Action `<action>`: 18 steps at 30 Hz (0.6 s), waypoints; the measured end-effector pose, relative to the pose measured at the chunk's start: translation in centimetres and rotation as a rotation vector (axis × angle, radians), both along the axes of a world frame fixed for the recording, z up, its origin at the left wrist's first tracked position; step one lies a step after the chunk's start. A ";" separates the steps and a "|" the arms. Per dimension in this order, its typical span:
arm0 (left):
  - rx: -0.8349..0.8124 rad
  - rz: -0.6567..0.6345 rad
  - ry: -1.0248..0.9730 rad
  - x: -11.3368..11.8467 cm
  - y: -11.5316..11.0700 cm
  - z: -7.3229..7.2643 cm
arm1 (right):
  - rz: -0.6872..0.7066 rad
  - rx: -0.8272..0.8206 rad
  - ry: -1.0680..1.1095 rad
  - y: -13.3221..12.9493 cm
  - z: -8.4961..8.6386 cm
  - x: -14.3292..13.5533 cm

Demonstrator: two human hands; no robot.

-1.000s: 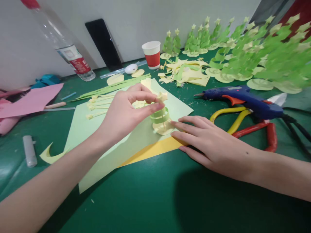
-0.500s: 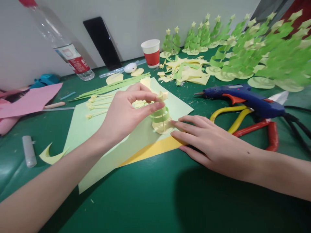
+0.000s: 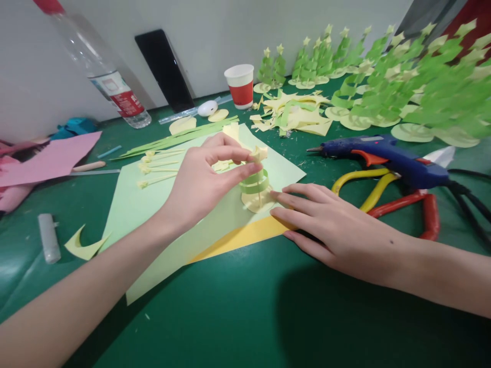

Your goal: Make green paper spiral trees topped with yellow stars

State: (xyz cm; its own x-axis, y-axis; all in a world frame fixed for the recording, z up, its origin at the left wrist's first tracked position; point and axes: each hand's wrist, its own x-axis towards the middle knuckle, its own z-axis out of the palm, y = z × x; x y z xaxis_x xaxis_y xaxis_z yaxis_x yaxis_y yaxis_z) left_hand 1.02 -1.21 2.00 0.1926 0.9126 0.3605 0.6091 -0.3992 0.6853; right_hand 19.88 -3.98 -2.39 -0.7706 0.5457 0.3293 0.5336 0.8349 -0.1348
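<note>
My left hand (image 3: 209, 176) pinches the top of a small paper tree (image 3: 255, 186) just below its pale yellow star (image 3: 259, 152). Curled green strip wraps around the tree's thin stick, and its round cream base rests on pale green paper sheets (image 3: 161, 250). My right hand (image 3: 318, 220) lies flat with the fingers spread, its fingertips at the base's right edge and over a yellow sheet (image 3: 230, 239). Several sticks topped with yellow stars (image 3: 153, 168) lie on the green paper, partly behind my left hand.
Finished paper trees (image 3: 383, 82) crowd the back right. A blue glue gun (image 3: 376, 148) lies at right with yellow- and red-handled tools (image 3: 431, 217). Paper scraps (image 3: 295, 110), a paper cup (image 3: 241, 87), a phone (image 3: 164, 71), a bottle (image 3: 118, 97) and pink paper (image 3: 53, 158) stand or lie around.
The view has shifted very slightly. Both hands keep nearly the same places, the left still pinching the paper tree's top.
</note>
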 end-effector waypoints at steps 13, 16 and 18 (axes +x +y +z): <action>-0.063 0.002 0.032 -0.1 -0.2 0.5 | -0.301 -0.220 0.508 1.6 3.2 -0.9; -0.068 -0.011 0.038 -0.1 -0.2 0.7 | -0.348 -0.373 0.588 2.4 3.8 -1.8; -0.078 -0.036 0.043 -0.1 -0.3 0.8 | -0.347 -0.462 0.620 2.7 3.9 -2.2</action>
State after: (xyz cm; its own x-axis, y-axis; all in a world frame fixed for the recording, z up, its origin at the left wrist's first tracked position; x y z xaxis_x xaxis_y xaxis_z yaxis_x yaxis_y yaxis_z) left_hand 0.87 -1.49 2.80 0.2399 0.9297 0.2793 0.6245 -0.3681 0.6889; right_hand 17.65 -1.32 1.51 -0.2884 0.9013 0.3233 0.4661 0.4271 -0.7748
